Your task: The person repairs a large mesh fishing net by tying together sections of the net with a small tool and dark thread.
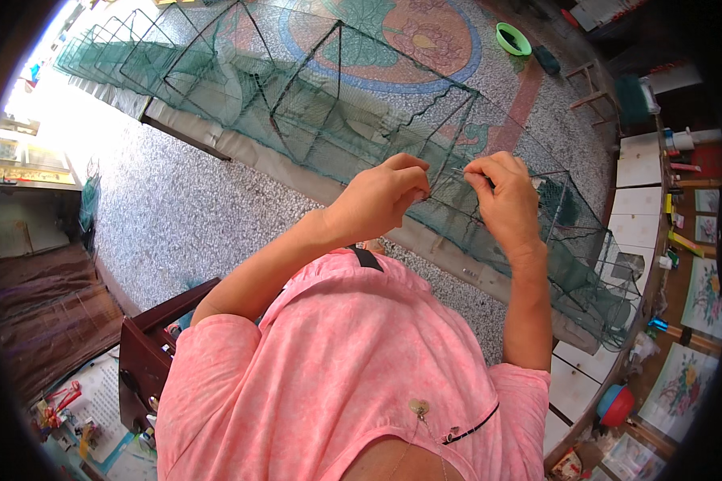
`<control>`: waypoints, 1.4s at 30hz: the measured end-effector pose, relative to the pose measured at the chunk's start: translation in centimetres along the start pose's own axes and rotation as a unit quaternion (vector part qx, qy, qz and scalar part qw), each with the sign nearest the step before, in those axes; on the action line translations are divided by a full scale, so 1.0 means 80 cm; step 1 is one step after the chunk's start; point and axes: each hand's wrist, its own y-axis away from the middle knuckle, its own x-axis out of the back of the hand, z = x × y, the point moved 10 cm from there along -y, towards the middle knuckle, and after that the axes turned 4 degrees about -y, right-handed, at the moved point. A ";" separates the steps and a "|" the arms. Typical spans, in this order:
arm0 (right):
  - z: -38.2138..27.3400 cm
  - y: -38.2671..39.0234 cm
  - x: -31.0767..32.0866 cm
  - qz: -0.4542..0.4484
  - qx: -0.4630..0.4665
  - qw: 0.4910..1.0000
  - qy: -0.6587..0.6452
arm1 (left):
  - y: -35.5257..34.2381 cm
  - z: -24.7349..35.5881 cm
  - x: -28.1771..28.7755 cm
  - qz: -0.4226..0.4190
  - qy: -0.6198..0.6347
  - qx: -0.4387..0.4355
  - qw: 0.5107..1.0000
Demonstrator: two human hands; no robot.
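A long green mesh net trap (313, 132) with dark, square-cornered frames stretches from the far left to the near right in front of me. My left hand (381, 196) is at its near side, fingers curled and thumb closed against them, seemingly pinching the mesh by a dark frame bar. Just to the right, my right hand (505, 196) is closed in a pinch. From its fingertips a thin, pale, needle-like piece (458, 169) points toward the left hand; its kind is too small to tell. A short space separates the two hands.
A light green basin (513, 38) stands on the floor at the far right, near a wooden stool (592, 94). White cabinets (638, 188) line the right side. Dark red wooden furniture (148, 353) stands at the near left. The speckled floor (192, 200) has a coloured flower pattern farther off.
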 end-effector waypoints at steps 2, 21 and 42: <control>0.001 -0.001 -0.007 0.013 0.018 1.000 0.013 | -0.002 -0.012 -0.004 -0.011 0.064 0.043 0.997; -0.025 -0.023 -0.064 0.015 0.054 0.997 -0.054 | -0.008 -0.063 -0.020 0.021 0.304 0.094 0.948; -0.067 -0.073 -0.085 -0.021 0.067 0.925 -0.374 | -0.004 -0.060 -0.022 0.008 0.270 0.125 0.955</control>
